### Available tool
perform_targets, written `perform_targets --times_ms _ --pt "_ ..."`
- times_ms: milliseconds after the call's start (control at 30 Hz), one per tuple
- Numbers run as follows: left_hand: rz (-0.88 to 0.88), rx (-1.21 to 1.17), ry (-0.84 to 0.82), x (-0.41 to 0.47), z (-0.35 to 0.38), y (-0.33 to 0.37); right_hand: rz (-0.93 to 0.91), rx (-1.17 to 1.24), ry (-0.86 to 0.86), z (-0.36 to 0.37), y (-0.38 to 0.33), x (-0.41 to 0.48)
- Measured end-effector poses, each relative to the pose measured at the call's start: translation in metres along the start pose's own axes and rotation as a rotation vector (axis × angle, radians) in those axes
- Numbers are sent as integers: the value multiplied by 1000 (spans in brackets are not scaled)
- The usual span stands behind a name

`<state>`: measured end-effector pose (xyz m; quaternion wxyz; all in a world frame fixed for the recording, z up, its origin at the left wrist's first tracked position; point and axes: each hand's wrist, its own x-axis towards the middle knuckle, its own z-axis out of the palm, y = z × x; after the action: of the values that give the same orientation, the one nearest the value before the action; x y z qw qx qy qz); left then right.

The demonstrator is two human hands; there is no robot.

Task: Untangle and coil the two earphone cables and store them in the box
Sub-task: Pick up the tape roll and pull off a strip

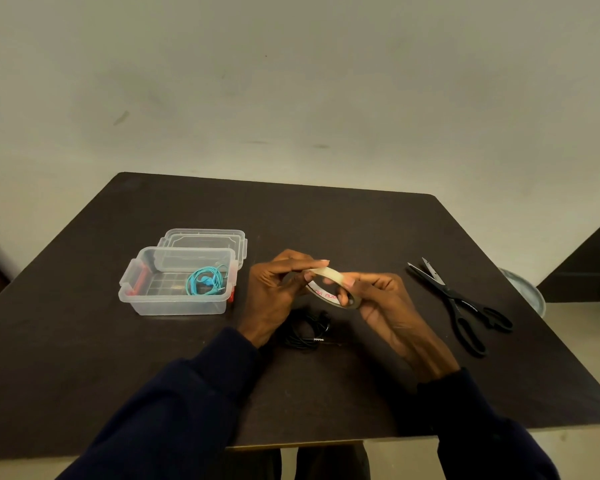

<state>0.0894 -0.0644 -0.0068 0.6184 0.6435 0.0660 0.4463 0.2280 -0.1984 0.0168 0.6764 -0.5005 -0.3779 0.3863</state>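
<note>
Both hands are up over the dark table (pixel 361 230), and they share 1 thing: a roll of clear tape (pixel 333 287). The right hand (pixel 383 299) has its fingers curled through and around the roll's lower right side, a firm hold on the ring. The left hand (pixel 278 285) comes in from the other side, thumb and forefinger pinched together at the roll's top edge, right where the tape surface catches the light; whether a loose end sits between those fingertips, I cannot tell.

Down below the hands, on the tabletop, lies the black earphone cable (pixel 307 332), bunched in a loose coil with its plug poking out to the right. Nobody is touching it.

Over on the left, the clear plastic box (pixel 174 303) stands open, and the teal earphone cable (pixel 207 280) is already inside, coiled up in the right end. The box's lid (pixel 205 237) lies flat just behind it, touching or nearly so.

On the right, well apart from the hands, the black scissors (pixel 461 303) lie with blades slightly parted, tips pointing away from the person. Dark sleeves (pixel 187 403) cover both forearms.
</note>
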Motion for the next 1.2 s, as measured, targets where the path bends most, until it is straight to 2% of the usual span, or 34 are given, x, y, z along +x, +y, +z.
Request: perform_targets --times_ms 400,867,1000,1200 --pt "-233 -196 78 -1 -2 5 26 -10 -91 -3 -2 3" --pt "-102 -51 23 -1 -5 -1 -25 -88 150 12 1 -3" --pt "-80 -19 27 0 -4 -4 -27 -105 166 12 1 -5" --pt "-131 -57 54 1 -5 -4 -4 -98 94 12 -1 -2"
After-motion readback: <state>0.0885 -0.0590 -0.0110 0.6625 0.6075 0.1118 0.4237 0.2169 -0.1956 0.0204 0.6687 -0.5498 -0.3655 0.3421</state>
